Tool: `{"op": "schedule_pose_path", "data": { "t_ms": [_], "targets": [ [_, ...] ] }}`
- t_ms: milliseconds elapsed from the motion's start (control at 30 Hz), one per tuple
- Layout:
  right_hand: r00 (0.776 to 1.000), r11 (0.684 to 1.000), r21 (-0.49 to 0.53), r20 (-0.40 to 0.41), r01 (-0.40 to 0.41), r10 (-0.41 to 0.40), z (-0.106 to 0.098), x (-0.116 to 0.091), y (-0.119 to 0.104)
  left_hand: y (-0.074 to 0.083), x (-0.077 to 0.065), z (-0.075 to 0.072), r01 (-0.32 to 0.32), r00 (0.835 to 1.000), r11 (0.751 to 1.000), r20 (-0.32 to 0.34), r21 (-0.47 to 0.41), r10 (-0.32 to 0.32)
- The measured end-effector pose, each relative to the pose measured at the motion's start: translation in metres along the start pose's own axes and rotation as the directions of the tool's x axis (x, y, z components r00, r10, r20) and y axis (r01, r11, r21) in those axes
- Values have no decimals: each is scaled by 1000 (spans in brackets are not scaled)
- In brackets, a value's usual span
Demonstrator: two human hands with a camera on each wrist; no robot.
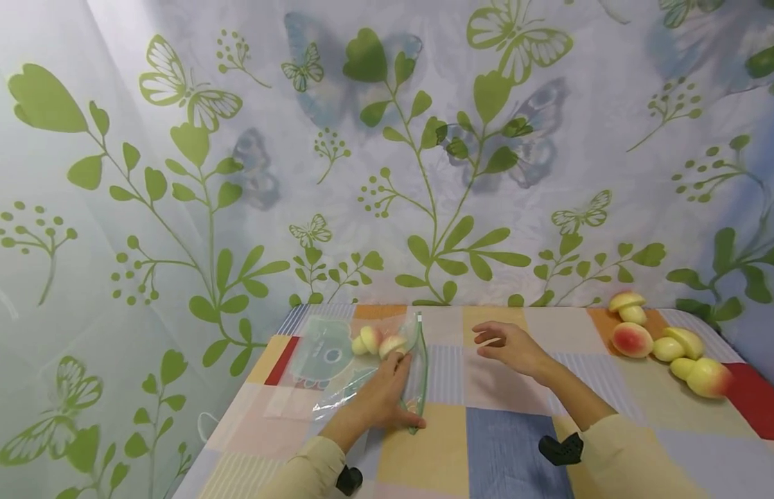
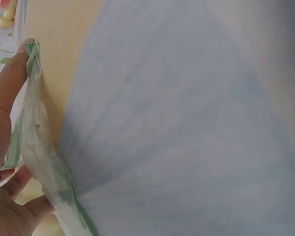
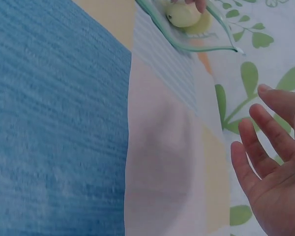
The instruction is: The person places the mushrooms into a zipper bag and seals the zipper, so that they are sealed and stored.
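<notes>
My left hand [image 1: 387,398] holds a clear zip bag [image 1: 346,378] at its green-edged mouth, thumb at the near end and fingers spread toward the far side. The thumb touches the green edge [image 2: 33,54] in the left wrist view. Two yellow and pink toy mushrooms [image 1: 366,340] lie in the bag, one by the left fingertips. A pale green cartoon figure [image 1: 327,350] is printed on the bag. To the right of the bag, my right hand [image 1: 511,348] hovers above the table with loosely bent fingers [image 3: 258,152] and nothing in them.
Several more toy mushrooms [image 1: 667,344] are grouped at the table's far right. A patchwork cloth [image 1: 511,443] covers the table. Behind it hangs a curtain [image 1: 424,138] with green leaves and butterflies. Each sleeve has a black device [image 1: 560,450] near the wrist.
</notes>
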State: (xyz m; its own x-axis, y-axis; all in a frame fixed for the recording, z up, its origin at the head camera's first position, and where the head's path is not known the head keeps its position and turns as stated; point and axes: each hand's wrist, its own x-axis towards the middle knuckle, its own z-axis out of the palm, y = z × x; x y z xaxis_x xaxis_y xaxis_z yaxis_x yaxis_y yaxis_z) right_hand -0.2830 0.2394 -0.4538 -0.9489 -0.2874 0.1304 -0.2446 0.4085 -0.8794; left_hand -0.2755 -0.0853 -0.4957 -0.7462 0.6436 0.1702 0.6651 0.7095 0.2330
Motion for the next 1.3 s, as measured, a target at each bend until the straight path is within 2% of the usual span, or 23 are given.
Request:
{"op": "schedule_pose_path", "data": {
  "t_ms": [133, 467, 800, 1033, 1300],
  "targets": [
    [1000, 1000, -30, -3, -9, 9, -9, -5, 0, -1, -2, 0, 2, 1000, 1000, -5, -14, -2],
    [999, 992, -120, -38, -42, 37, -37, -28, 11, 1, 3, 2, -3, 1000, 999, 7, -34, 4],
    [998, 981, -190, -56, -45, 35, -57, -44, 18, 3, 2, -1, 8, 1000, 1000, 13, -29, -8],
    [996, 970, -241, -89, -31, 10, -82, -59, 21, 3, 2, -1, -9, 1000, 1000, -5, -18, 9],
    [993, 961, -273, -120, -42, 9, -109, -78, 29, 3, 3, 0, -12, 1000, 1000, 6, -8, 12]
  ]
}}
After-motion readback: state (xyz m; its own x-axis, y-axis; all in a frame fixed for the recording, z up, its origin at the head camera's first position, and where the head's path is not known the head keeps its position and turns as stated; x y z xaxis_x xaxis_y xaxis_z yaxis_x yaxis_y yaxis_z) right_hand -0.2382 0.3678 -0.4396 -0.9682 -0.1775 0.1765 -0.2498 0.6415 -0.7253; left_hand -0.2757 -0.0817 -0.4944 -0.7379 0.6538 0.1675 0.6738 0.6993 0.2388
